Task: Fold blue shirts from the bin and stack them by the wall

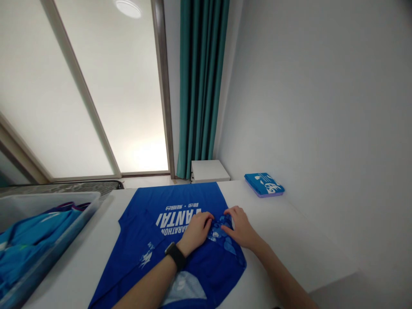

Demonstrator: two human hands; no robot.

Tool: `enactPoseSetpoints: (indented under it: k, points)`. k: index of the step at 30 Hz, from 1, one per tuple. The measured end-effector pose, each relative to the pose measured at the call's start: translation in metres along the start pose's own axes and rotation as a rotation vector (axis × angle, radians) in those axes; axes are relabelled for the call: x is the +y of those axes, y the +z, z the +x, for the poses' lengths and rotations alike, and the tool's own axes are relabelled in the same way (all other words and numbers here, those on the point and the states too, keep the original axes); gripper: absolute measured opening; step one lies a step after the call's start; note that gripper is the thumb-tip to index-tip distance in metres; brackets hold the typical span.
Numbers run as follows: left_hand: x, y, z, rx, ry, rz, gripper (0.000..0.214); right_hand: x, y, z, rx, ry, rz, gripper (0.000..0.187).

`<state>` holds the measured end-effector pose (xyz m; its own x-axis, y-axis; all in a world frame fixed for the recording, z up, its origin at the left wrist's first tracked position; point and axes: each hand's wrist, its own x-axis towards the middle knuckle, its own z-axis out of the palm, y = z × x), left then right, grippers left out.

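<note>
A blue T-shirt (196, 193) lies spread on the white table, its white lettering upside down to me. My left hand (198, 229), with a black watch on the wrist, is closed on the shirt just right of the lettering. The fingers of my right hand (240, 228) are curled over the shirt's right edge, holding a patterned blue part that looks like a sleeve folded inward. Pale inner cloth shows at the neck opening near me. Both forearms cover parts of the shirt.
Left of the table stands a translucent bin (92, 201) with blue clothes (38, 234) inside. A folded blue garment stack (264, 183) rests on the table (289, 240) at the right, near the wall. Beyond the far edge are a white cabinet (209, 171) and a green curtain (202, 86).
</note>
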<state>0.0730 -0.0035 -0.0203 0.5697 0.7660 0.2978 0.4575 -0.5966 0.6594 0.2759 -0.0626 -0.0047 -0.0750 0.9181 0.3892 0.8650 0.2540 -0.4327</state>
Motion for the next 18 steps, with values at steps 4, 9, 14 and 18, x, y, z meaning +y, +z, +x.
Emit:
enactPoseSetpoints:
  k: [4, 9, 14, 18]
  points:
    - [0.001, -0.001, 0.001, -0.006, -0.008, -0.023, 0.023, -0.013, -0.003, 0.001, -0.038, -0.099, -0.194, 0.035]
    - [0.001, -0.001, 0.001, -0.016, -0.013, -0.010, 0.023, 0.004, -0.003, 0.023, -0.012, -0.034, -0.144, 0.027]
    - [0.005, -0.002, 0.001, -0.013, -0.047, -0.009, 0.028, 0.021, 0.009, 0.053, -0.073, 0.026, 0.009, 0.012]
    - [0.005, -0.001, -0.001, 0.011, -0.090, -0.013, 0.033, 0.028, 0.022, 0.065, -0.091, 0.042, 0.007, 0.018]
